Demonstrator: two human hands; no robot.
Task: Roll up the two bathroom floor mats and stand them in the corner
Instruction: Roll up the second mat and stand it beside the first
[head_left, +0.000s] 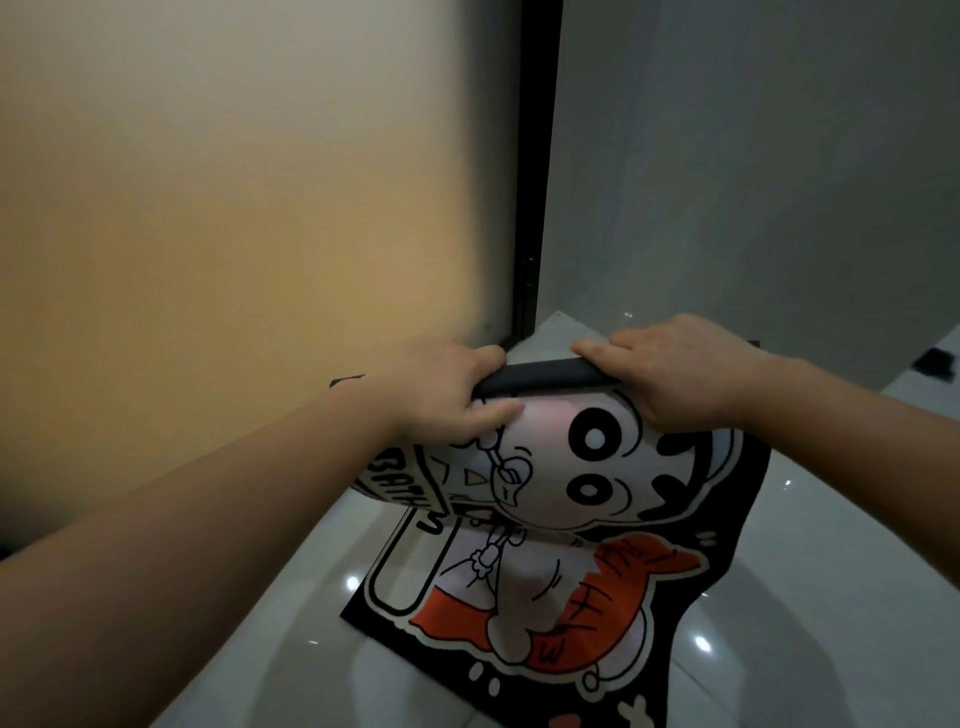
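The mat (519, 597) lies on the glossy floor (805, 519) just in front of the foot of the black frame (537, 182), its far end lifted and curled back towards the person. Both hands grasp that lifted end. The left hand (447, 384) has its fingers hooked over the fold and its thumb pressed on the printed face. The right hand (680, 374), on the side further from the frame, is curled over the fold in the same way. Only one mat is in view; I cannot see the second.

The step in hand looks like starting the roll. To do it well, the first turn should be tight and square. The two hands should sit level and tuck the edge under evenly, so the roll does not cone towards one side. Then they should walk it away from the frame with steady downward pressure. A loose core would probably slump when stood on end.

The mat is thin and pliant, bending in a smooth curve without creasing. Its face is a flat cartoon print in black, white and orange-red, and its backing (545, 375) is plain, dark and matt. The floor tiles are polished and reflective, so the mat may slide. Left of the frame is a frosted panel (234, 182), warmly lit; right of it is a smooth grey wall (753, 156).
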